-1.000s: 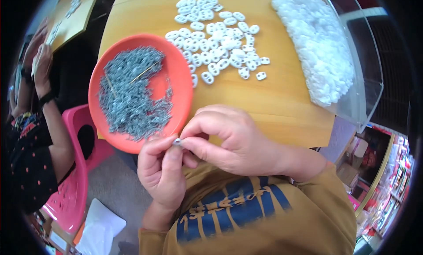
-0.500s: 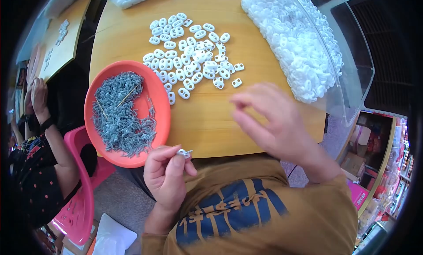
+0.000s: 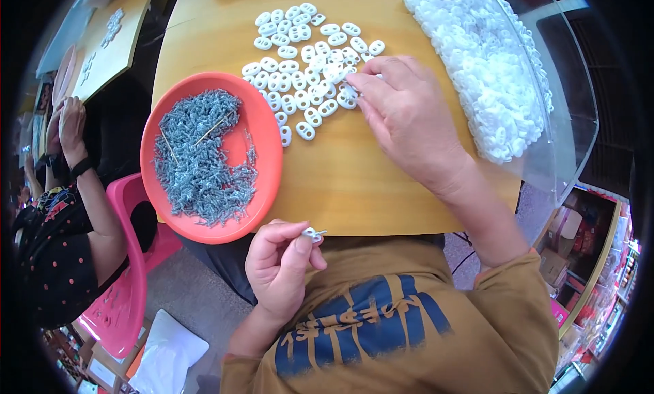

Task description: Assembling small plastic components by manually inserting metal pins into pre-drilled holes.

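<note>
Left hand (image 3: 278,266) pinching white piece (image 3: 313,234); right hand (image 3: 413,116) resting at loose white pieces (image 3: 299,80), can't tell if holding any. Piece looking light, hard, maybe slippery; sides probably giving best hold.

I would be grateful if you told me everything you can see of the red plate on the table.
The plate is orange-red, looks like smooth plastic, and appears oval, with a raised rim. It lies face up on the wooden table, toward the left, its near edge seeming to jut past the table's edge. Inside are many small grey pieces and two thin sticks; a patch at its right is bare. The left hand is close by, but contact is unclear.
</note>
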Demonstrator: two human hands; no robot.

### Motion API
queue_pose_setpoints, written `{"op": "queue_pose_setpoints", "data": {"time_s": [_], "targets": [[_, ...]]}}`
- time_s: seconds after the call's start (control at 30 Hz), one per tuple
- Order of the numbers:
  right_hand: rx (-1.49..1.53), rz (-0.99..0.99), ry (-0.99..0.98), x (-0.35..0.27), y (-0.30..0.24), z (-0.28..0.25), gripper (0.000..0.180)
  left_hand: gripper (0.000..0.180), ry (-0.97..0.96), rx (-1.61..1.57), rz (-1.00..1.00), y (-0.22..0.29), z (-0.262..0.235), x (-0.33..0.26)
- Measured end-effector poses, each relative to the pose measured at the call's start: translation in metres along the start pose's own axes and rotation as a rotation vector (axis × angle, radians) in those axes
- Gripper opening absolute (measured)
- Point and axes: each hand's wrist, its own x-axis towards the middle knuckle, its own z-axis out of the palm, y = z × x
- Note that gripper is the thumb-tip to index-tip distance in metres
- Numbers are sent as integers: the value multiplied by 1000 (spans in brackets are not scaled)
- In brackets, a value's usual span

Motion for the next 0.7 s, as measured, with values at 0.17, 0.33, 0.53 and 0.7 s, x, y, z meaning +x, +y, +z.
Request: {"op": "queue_pose_setpoints", "data": {"time_s": [0.17, 0.33, 0.53, 0.7], "targets": [[185, -43, -34, 9, -21, 4, 3, 13, 3, 6, -29, -2, 0, 1], [151, -106, -53, 9, -20, 15, 3, 13, -13, -1, -44, -4, 2, 1], [23, -168, -11, 7, -22, 20, 7, 13, -5, 5, -52, -6, 1, 1], [-58, -255, 17, 5, -27, 25, 5, 13, 7, 1, -52, -5, 2, 0]]}}
